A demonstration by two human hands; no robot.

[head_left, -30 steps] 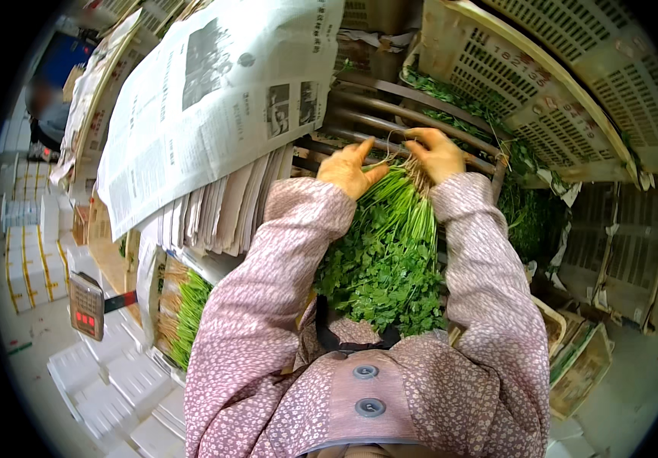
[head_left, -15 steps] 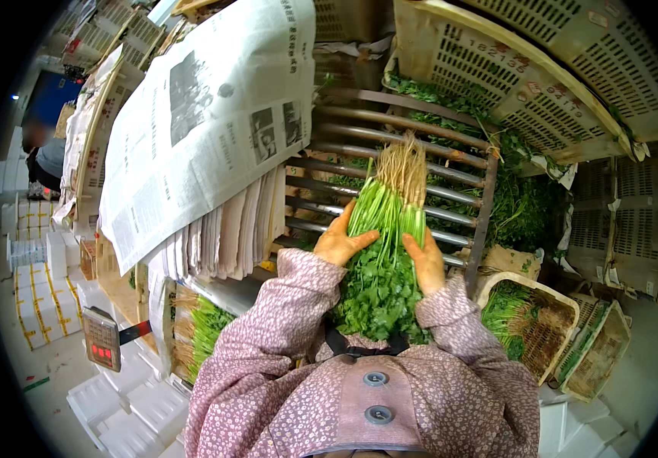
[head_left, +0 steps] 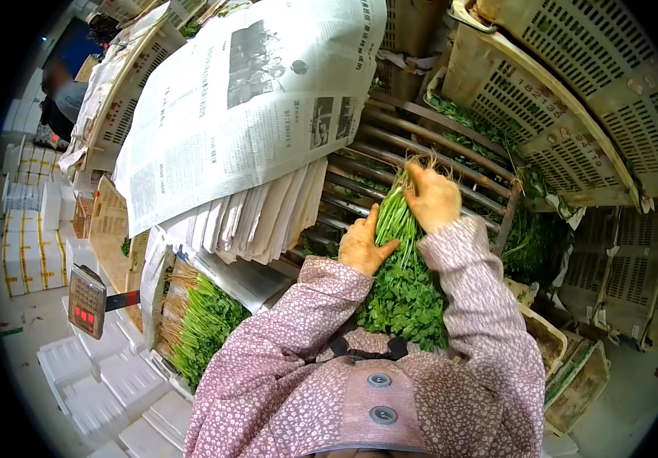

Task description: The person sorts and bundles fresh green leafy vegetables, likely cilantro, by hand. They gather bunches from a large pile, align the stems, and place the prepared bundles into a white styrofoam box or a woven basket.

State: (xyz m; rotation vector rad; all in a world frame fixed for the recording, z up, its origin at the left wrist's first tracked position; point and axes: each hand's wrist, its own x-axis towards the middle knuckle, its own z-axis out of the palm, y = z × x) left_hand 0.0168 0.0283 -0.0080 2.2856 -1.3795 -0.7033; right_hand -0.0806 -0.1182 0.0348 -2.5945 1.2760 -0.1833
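Note:
A bunch of coriander (head_left: 405, 294) lies in front of me on a rack of metal bars (head_left: 413, 145), green leaves toward my body and pale roots pointing away. My left hand (head_left: 361, 246) grips the left side of the bunch, its thumb across the stems and its index finger along the edge. Higher up, my right hand (head_left: 434, 200) is closed over the stems near the roots, with fingertips curled onto them. Most of the roots are hidden behind its fingers.
Left of the rack stands a thick stack of newspaper sheets (head_left: 245, 114). More bundled greens (head_left: 207, 328) sit below it, beside a scale display (head_left: 88, 301). Plastic crates (head_left: 535, 107) rise at the far right, with baskets (head_left: 581, 382) lower down. Another person (head_left: 66, 95) is at far left.
My right hand has moved from the leaves up to the root end and closed there. The left hand stays at the bunch's left side. The whole view has shifted and turned somewhat.

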